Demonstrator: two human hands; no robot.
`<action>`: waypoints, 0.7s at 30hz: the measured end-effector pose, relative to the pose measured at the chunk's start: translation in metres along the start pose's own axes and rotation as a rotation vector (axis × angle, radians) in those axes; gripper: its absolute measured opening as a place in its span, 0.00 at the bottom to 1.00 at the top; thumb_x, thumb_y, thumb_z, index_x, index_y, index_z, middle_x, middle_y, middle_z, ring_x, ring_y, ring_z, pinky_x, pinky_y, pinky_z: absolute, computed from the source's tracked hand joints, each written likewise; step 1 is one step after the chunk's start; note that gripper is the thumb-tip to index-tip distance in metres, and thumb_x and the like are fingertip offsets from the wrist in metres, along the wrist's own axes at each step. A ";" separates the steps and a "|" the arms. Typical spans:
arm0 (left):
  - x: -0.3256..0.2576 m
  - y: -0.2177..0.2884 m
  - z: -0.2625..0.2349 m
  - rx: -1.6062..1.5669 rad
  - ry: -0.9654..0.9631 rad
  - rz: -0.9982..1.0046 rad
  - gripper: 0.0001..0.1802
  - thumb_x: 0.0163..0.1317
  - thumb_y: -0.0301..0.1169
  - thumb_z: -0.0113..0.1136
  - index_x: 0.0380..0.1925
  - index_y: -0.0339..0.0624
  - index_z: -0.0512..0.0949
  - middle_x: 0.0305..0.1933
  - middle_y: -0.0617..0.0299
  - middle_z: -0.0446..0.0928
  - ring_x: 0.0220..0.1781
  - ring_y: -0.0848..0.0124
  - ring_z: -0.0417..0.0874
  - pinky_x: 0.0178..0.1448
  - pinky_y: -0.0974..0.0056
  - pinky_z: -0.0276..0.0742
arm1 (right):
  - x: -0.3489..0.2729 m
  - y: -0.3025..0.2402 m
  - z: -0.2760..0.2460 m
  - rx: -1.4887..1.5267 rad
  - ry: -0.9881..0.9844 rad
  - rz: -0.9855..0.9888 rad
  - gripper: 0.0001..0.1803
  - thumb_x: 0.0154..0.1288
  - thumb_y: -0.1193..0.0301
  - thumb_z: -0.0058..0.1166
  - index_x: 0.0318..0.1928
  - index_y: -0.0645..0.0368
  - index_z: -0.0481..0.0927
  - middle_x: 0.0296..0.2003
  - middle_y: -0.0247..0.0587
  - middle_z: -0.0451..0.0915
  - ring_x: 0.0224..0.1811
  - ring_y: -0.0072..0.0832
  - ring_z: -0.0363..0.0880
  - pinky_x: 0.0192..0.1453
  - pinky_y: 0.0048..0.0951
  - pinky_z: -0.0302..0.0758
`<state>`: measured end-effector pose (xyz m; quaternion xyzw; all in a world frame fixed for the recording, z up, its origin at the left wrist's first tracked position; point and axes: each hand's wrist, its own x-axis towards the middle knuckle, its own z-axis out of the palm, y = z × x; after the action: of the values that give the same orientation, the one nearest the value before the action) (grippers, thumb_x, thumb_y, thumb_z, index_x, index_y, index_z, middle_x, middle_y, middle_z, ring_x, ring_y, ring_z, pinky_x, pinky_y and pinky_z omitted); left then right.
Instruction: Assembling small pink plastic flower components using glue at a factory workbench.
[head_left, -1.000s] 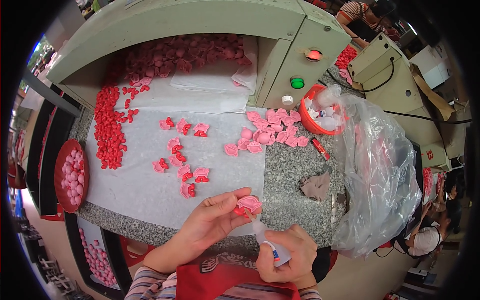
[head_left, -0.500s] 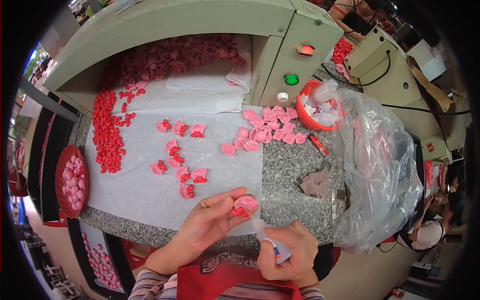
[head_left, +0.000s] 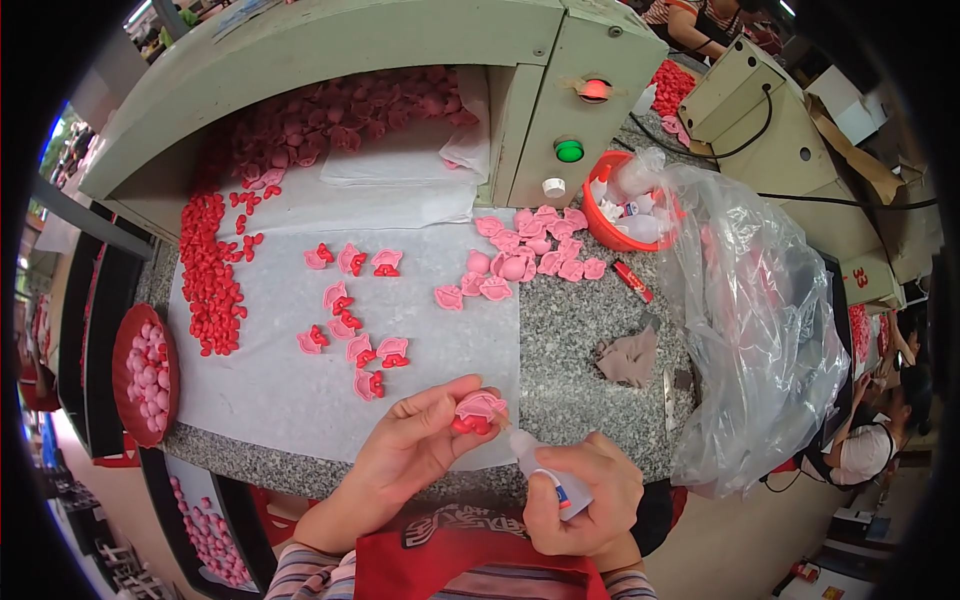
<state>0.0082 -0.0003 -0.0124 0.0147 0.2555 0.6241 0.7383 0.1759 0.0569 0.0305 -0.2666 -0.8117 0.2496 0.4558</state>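
Above the front edge of the bench, my left hand is closed in a pinch on a small pink shell-shaped plastic piece with a red part at its lower side. My right hand grips a translucent squeeze bottle with a thin nozzle. The nozzle tip points at the red part from the right, just beside it; whether they touch I cannot tell. Beyond my hands, several pink pieces with red parts lie spaced out on the white paper.
Small red parts are heaped at left, beside a red basket of pink balls. Loose pink pieces lie near an orange-red tub of bottles. A green-grey machine arches across the back. A plastic bag, brown cloth and red tube are at right.
The bottle's nozzle has drawn slightly away from the held piece. My left hand has tilted the piece a little, and both hands keep their grip.
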 end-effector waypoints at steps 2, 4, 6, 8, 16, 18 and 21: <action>0.000 0.000 -0.001 0.000 -0.001 0.001 0.20 0.61 0.32 0.51 0.51 0.34 0.68 0.51 0.52 0.72 0.54 0.61 0.73 0.61 0.58 0.68 | -0.001 0.001 0.000 0.013 0.005 0.009 0.16 0.38 0.80 0.56 0.34 0.63 0.73 0.22 0.36 0.77 0.11 0.24 0.65 0.14 0.21 0.60; 0.000 0.000 -0.002 -0.004 -0.001 0.007 0.20 0.61 0.32 0.51 0.51 0.34 0.68 0.51 0.52 0.72 0.54 0.61 0.73 0.60 0.58 0.69 | 0.000 -0.001 -0.001 0.012 -0.004 0.024 0.14 0.40 0.80 0.54 0.33 0.64 0.72 0.21 0.38 0.76 0.12 0.25 0.64 0.15 0.22 0.61; 0.000 -0.001 -0.003 -0.004 -0.004 0.012 0.20 0.61 0.32 0.52 0.51 0.34 0.68 0.51 0.51 0.72 0.54 0.61 0.73 0.60 0.58 0.69 | 0.000 -0.001 -0.002 0.013 -0.014 0.039 0.11 0.43 0.79 0.51 0.33 0.64 0.72 0.20 0.41 0.76 0.12 0.26 0.64 0.16 0.24 0.62; 0.000 -0.001 -0.004 -0.004 -0.007 0.020 0.20 0.61 0.32 0.52 0.51 0.34 0.68 0.51 0.51 0.72 0.54 0.61 0.73 0.60 0.58 0.69 | 0.000 -0.001 -0.002 0.018 -0.010 0.039 0.11 0.43 0.79 0.51 0.33 0.64 0.72 0.19 0.42 0.76 0.12 0.26 0.64 0.16 0.23 0.62; 0.000 0.000 -0.002 -0.021 0.045 0.030 0.21 0.57 0.33 0.57 0.50 0.38 0.70 0.51 0.51 0.71 0.54 0.61 0.73 0.59 0.57 0.71 | 0.001 -0.001 -0.002 0.014 -0.004 0.057 0.11 0.42 0.78 0.51 0.32 0.64 0.72 0.18 0.42 0.75 0.12 0.26 0.63 0.15 0.23 0.61; 0.000 0.000 -0.003 -0.021 0.048 0.033 0.21 0.57 0.33 0.57 0.50 0.38 0.70 0.51 0.51 0.71 0.54 0.60 0.73 0.58 0.57 0.71 | 0.001 0.000 -0.002 0.000 -0.003 0.060 0.11 0.42 0.78 0.51 0.32 0.64 0.72 0.18 0.42 0.74 0.12 0.26 0.63 0.16 0.23 0.61; 0.000 0.000 -0.003 -0.029 0.062 0.040 0.20 0.57 0.33 0.56 0.50 0.39 0.70 0.51 0.51 0.71 0.54 0.60 0.73 0.58 0.57 0.71 | 0.000 0.001 -0.001 -0.001 0.008 0.056 0.11 0.42 0.78 0.51 0.31 0.65 0.72 0.18 0.41 0.73 0.12 0.25 0.62 0.16 0.23 0.60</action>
<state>0.0073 -0.0012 -0.0150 -0.0105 0.2689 0.6425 0.7174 0.1770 0.0574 0.0304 -0.2906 -0.8021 0.2610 0.4517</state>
